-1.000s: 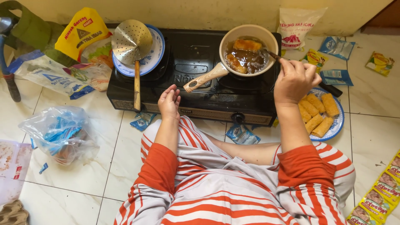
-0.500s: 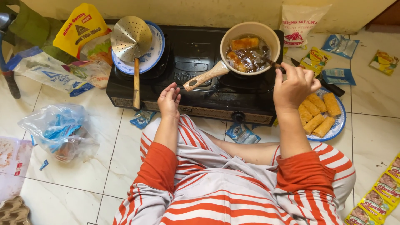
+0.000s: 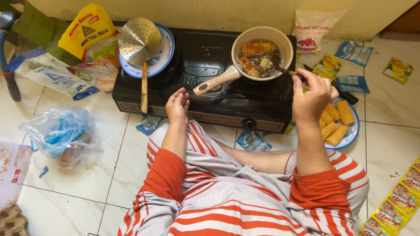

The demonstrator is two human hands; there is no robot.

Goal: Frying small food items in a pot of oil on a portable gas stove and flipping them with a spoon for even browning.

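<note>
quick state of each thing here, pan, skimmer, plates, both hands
pan: on right burner, pieces frying in oil
skimmer: resting on blue plate, empty
right plate: on floor, holds fried rolls
left hand: open, resting on knee, empty
right hand: holding utensil in pan

The right hand (image 3: 311, 94) covers most of the utensil (image 3: 283, 70) it grips, and dark liquid in the pan (image 3: 262, 52) hides the tip. The same hand overlaps the plate (image 3: 352, 131) of fried pieces. Yellow sachets (image 3: 393, 205) run off the right edge.
</note>
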